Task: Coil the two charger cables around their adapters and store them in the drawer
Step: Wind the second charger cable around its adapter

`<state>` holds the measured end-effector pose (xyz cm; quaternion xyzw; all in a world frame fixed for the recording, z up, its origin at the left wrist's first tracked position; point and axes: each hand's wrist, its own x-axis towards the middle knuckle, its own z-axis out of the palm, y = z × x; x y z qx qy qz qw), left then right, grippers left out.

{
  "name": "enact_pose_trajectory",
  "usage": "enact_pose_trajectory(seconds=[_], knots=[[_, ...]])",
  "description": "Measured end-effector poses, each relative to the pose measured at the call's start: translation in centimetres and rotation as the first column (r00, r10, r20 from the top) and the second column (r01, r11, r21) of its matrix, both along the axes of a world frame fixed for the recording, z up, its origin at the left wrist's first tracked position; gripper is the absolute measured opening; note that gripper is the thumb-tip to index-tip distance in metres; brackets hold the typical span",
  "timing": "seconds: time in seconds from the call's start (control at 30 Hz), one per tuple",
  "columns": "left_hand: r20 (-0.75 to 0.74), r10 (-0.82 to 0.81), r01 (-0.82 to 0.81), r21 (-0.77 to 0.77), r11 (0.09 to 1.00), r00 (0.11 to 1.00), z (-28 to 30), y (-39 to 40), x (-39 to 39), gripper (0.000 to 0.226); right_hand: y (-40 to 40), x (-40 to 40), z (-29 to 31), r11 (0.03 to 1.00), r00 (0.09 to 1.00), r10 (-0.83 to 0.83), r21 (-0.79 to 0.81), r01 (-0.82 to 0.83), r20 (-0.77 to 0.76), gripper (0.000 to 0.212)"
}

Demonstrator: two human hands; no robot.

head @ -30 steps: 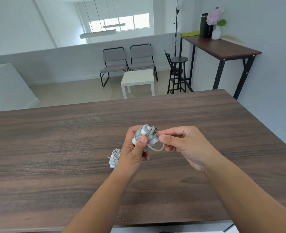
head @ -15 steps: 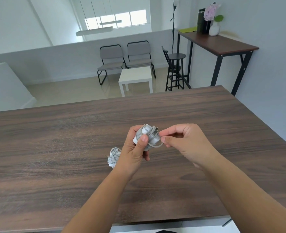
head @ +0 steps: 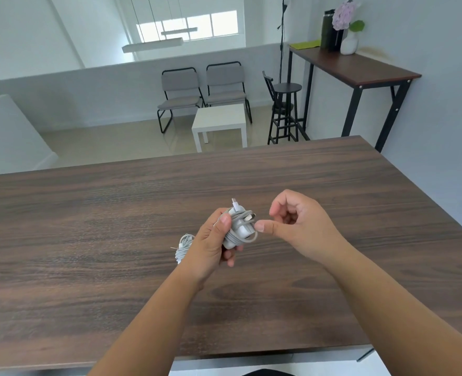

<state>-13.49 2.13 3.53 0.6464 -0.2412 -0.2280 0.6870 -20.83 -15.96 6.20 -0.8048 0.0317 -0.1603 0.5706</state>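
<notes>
My left hand (head: pixel 210 245) grips a white charger adapter (head: pixel 240 226) with its grey-white cable wound around it; a plug end sticks up from the top. My right hand (head: pixel 297 226) is just right of the adapter, fingers curled loosely, thumb tip touching the cable loop on the adapter's right side, holding nothing. A second coiled charger (head: pixel 183 246) lies on the dark wooden table (head: pixel 88 226), partly hidden behind my left hand. No drawer is in view.
The table's near edge runs across the bottom and its right edge slants down the right. Beyond it stand a white side table (head: pixel 219 122), two grey chairs (head: pixel 202 90), a black stool (head: pixel 285 109) and a tall desk (head: pixel 354 66) with a vase.
My right hand has let go of the cable end and drawn slightly right, opening its pinch. The plug end now sticks up from the wrapped adapter. The camera tilted a little.
</notes>
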Motion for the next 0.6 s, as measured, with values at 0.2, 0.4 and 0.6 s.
enact_pose_trajectory(seconds=[0.2,0.4,0.6], knots=[[-0.02,-0.067,0.067,-0.009,0.998,0.998,0.1,0.0,-0.2,0.044,-0.3,0.5,1.3,0.977,0.987,0.133,0.18,-0.116,-0.087,0.019],[0.007,-0.103,0.103,-0.009,0.995,0.995,0.3,-0.2,-0.2,0.048,-0.1,2.0,2.6,0.976,0.972,0.205,0.096,-0.195,-0.114,0.011],[-0.016,-0.151,0.15,-0.015,0.989,0.988,0.4,0.0,-0.2,0.06,-0.8,2.7,2.9,0.938,0.928,0.343,0.102,-0.331,-0.148,0.019]])
